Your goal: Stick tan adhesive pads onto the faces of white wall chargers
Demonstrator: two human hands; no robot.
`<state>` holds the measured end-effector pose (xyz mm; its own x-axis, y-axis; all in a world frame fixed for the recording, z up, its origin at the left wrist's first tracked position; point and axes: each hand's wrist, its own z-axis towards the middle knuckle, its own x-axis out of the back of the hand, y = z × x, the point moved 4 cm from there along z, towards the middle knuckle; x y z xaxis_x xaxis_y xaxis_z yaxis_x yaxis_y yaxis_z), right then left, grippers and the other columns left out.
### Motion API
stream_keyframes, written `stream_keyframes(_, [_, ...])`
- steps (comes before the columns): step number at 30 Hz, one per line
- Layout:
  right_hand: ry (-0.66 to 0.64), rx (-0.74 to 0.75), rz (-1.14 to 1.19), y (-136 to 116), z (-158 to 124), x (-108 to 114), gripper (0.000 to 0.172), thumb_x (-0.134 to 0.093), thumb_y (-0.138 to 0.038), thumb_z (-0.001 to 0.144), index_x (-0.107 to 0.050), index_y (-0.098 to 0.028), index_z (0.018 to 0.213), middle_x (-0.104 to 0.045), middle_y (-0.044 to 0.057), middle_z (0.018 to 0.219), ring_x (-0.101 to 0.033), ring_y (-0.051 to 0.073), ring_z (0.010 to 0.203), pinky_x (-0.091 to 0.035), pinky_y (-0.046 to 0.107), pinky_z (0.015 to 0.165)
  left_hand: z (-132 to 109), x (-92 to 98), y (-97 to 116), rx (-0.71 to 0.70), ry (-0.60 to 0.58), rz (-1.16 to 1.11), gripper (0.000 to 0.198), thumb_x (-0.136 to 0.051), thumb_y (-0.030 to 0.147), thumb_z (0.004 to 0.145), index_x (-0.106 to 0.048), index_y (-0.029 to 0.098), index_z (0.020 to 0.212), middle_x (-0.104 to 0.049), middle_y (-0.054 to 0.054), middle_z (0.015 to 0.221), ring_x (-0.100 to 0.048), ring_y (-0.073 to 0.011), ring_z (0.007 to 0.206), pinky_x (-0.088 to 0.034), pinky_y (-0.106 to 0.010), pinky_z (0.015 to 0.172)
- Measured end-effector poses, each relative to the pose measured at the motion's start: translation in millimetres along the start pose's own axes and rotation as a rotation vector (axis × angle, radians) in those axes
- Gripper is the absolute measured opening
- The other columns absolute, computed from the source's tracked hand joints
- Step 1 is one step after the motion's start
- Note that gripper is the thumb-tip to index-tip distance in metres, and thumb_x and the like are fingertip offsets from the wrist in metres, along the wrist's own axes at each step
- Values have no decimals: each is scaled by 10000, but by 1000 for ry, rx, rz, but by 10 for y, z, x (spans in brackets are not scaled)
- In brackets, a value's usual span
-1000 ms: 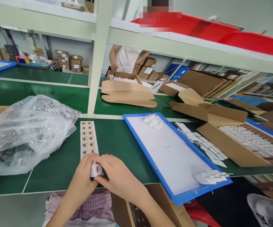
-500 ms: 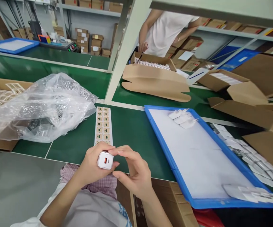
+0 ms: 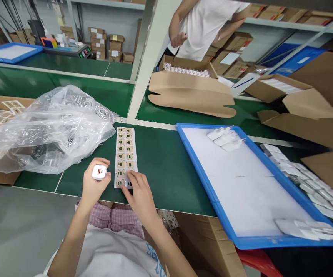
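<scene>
The right hand has left the white USB charger and rests loosely open fingertips on the label sheet's near end, while the left hand alone grips the charger just beside it, over the worktop.

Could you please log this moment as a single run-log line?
left hand: holds white charger | right hand: fingertips on label sheet, near end | blue tray: more chargers at far end

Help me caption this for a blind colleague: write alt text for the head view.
A person's left hand holds a small white charger while the right hand touches a sticker sheet on a green table. A plastic bag lies left, a blue tray with chargers right.
</scene>
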<state>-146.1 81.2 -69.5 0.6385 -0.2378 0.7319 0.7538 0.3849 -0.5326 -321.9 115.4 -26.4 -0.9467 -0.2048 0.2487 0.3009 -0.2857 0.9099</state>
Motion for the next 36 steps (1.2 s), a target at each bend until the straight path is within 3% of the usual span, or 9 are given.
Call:
stream_keyframes(3, [-4,1,-59,0,-142,-95,319,-588,-253,996,-622,-132,1290,-669,194,1235,-612,372,1150,-579,575,925,6,-67,-129,83,-112,59,91,-598,179,784,-581,206,869,-760,-95,1047,-730,-236,913,-567,-375,805])
stream_keyframes(5, [-11,9,-71,10,-267,-38,303,-615,-232,983,-623,-149,1274,-668,172,1222,-613,345,1162,-589,534,942,-37,-136,-160,99,-185,89,129,-604,162,752,-574,218,864,-777,-88,1079,-734,-268,1003,-538,-483,974])
stream_keyframes(7, [-12,12,-73,22,-405,60,305,-631,-224,975,-613,-168,1275,-667,151,1197,-624,310,1143,-609,481,925,-102,-234,-157,78,-316,110,179,-614,136,708,-578,233,855,-790,-56,1091,-707,-294,1146,-363,-606,1178])
stream_keyframes(9, [-5,6,-80,28,-536,148,320,-637,-211,969,-599,-174,1285,-665,143,1176,-636,289,1109,-622,449,896,-171,-339,-140,37,-471,150,233,-611,112,676,-579,243,866,-793,-37,1117,-658,-305,1262,-182,-664,1255])
stream_keyframes(13, [26,-2,-111,9,-701,208,247,-647,-146,948,-628,-178,1193,-680,125,1117,-657,268,1035,-617,424,869,-242,-469,-113,-9,-646,242,277,-586,107,672,-559,242,912,-785,-45,1142,-635,-301,1308,-136,-684,1263])
stream_keyframes(22, [101,82,-208,-86,-733,196,115,-635,-91,952,-663,-169,1033,-735,100,1030,-666,268,1051,-577,406,884,-179,-513,-58,9,-655,380,214,-592,150,709,-563,234,903,-789,-21,1051,-724,-299,1138,-166,-696,1253])
stream_keyframes(28, [160,154,-240,-84,-797,151,193,-571,-38,954,-667,-197,1007,-737,88,993,-677,243,1009,-574,427,901,-124,-528,-85,4,-626,409,219,-591,159,709,-580,237,914,-797,-21,1071,-752,-290,1059,-161,-695,1261])
stream_keyframes(33, [189,193,-249,-119,-790,200,221,-564,-12,932,-664,-195,1003,-712,87,944,-683,241,1001,-578,429,916,16,-563,-141,-25,-606,433,220,-617,161,702,-623,258,899,-806,-8,1040,-768,-278,933,-260,-631,1266])
stream_keyframes(36, [195,215,-235,-158,-750,261,249,-538,17,921,-650,-192,1000,-699,84,921,-681,235,975,-577,427,920,109,-599,-172,-39,-606,444,261,-630,177,719,-661,251,967,-802,-22,1066,-763,-295,977,-223,-647,1273])
